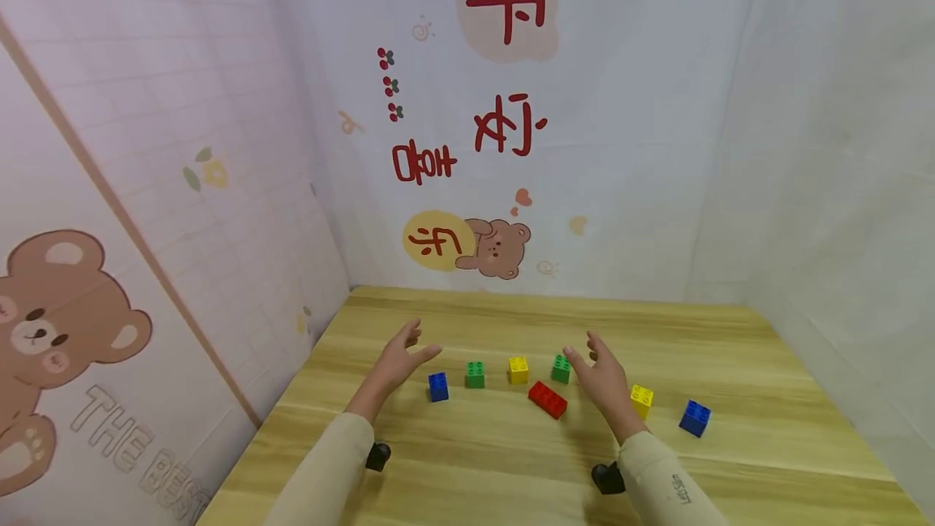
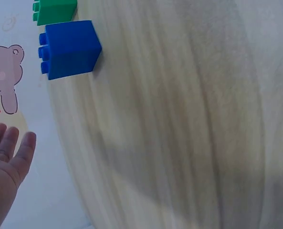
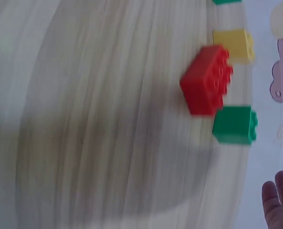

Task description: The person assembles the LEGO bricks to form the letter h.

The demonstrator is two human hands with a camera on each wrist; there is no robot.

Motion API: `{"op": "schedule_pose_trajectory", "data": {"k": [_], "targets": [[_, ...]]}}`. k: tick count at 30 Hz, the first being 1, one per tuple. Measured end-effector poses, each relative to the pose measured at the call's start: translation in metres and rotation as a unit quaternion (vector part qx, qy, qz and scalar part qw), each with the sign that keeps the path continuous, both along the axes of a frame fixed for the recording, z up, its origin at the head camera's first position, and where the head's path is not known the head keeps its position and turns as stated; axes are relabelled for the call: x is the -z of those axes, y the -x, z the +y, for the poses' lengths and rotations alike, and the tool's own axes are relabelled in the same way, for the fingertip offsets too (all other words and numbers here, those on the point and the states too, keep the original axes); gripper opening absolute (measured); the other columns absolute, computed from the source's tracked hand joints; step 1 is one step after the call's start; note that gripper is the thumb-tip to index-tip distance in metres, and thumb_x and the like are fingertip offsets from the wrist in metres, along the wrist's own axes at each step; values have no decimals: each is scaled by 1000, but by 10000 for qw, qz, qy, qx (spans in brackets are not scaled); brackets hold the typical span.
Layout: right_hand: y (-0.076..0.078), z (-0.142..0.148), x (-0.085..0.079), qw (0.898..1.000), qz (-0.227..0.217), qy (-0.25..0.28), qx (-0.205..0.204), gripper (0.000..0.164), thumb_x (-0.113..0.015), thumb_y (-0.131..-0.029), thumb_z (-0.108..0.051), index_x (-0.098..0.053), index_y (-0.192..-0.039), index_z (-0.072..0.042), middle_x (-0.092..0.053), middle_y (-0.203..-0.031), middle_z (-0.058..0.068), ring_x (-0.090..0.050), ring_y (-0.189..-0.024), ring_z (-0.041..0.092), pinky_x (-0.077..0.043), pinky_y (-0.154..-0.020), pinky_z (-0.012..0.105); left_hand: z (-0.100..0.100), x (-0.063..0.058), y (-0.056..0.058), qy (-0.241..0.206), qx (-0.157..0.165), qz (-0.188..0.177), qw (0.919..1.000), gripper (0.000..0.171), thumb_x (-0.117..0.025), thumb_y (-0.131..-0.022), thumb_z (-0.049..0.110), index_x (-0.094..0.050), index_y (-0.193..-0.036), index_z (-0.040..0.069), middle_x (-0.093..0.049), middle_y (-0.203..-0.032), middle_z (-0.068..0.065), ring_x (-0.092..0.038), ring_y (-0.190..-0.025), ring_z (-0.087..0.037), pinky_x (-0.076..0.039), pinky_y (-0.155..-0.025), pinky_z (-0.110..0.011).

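Note:
My left hand (image 1: pixel 398 360) hovers over the table, fingers spread and holding nothing. Closest to it is a blue building block (image 1: pixel 438 387), large in the left wrist view too. My right hand (image 1: pixel 602 376) is also raised with nothing in it, between a green block (image 1: pixel 561 368) and a yellow block (image 1: pixel 641 401). A longer red block (image 1: pixel 548 400) lies slantwise left of that hand. Another green block (image 1: pixel 476 375) and another yellow block (image 1: pixel 519 370) stand between the hands. Beyond the right hand, at the far right, is a second blue block (image 1: pixel 695 418).
The blocks stand apart in a loose row on a wood-grain table (image 1: pixel 467 461). A white printed cloth (image 1: pixel 621 144) hangs at the table's back edge, with similar cloth at left and right. Black wrist mounts (image 1: pixel 608 478) sit under the sleeves.

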State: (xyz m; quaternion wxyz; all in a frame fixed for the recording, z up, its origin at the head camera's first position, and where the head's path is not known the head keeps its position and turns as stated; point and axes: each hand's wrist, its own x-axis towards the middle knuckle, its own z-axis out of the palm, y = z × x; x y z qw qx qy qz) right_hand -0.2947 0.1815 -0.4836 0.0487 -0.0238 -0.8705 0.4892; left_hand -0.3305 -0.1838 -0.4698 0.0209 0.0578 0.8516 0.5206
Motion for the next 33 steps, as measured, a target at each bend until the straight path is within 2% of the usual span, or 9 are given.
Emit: {"op": "schedule_pose_trajectory", "data": {"k": [8,14,20,27,33], "targets": [[2,-35,4,9977,5,673,51,68,-57,-101,-41,-35,-151,-1,-43,-148,25,-44,-132,42,-41,-104,55,-7,17,-2,-499,138,-176,9985,80,-73,-90,41,-36,-153,8,-43,-148,-20,-41,-135,-40,-36,-107,-56],[5,-63,12,9946,223,996,-180,61,-62,-99,-35,-45,-145,0,-51,-141,23,-51,-126,38,-47,-98,50,-13,29,-1,-725,134,-239,9970,69,-72,-93,28,-40,-149,3,-46,-143,-24,-46,-129,-39,-40,-104,-55],[7,-86,27,9933,229,1036,-454,60,-64,-98,-36,-49,-142,2,-55,-137,21,-55,-123,37,-49,-96,48,-17,39,1,-851,242,-432,9951,67,-75,-91,28,-45,-145,1,-49,-140,-24,-51,-123,-37,-45,-98,-55],[10,-114,39,9914,313,1012,-769,52,-65,-98,-25,-52,-138,6,-55,-135,25,-56,-120,40,-47,-97,50,-16,50,-1,-763,397,-679,9940,67,-75,-91,24,-44,-144,-3,-49,-139,-26,-52,-122,-38,-45,-96,-57],[13,-133,50,9909,99,925,-969,55,-64,-99,-24,-48,-141,7,-51,-139,28,-54,-122,43,-46,-98,53,-16,58,-1,-607,541,-620,9948,66,-75,-90,20,-44,-142,-7,-52,-135,-27,-53,-120,-39,-45,-97,-53]]}}
